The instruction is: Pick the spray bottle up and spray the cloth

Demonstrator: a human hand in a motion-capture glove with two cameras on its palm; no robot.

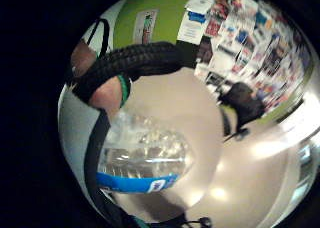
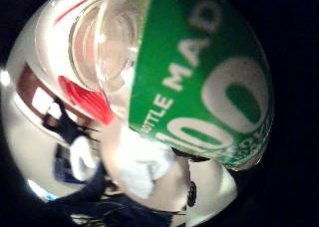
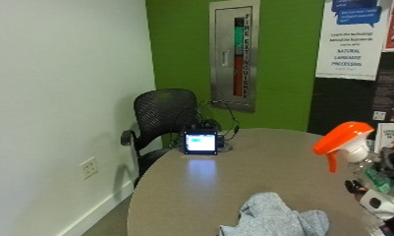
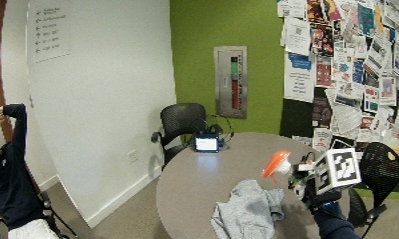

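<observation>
round grey surface [image 3: 203, 191], green wall behind. right hand [image 4: 316, 191] fingers wrapped round spray bottle [image 3: 353, 147], held upright above surface; orange nozzle points toward cloth [image 3: 275, 219], low beside fingers.

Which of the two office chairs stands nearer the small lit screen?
The black mesh chair by the white wall, right behind the screen; the other chair stands under the posters.

The bottle's green label [image 2: 209, 82] reads "BOTTLE MAD" beside a large "100"; smaller print under it is too blurred to read. The steel wall cabinet [image 3: 232, 54] carries "FIRE EXTINGUISHER" down its side. A white poster [image 3: 352, 39] reads "NATURAL LANGUAGE PROCESSING". The other wall papers cannot be read.
</observation>
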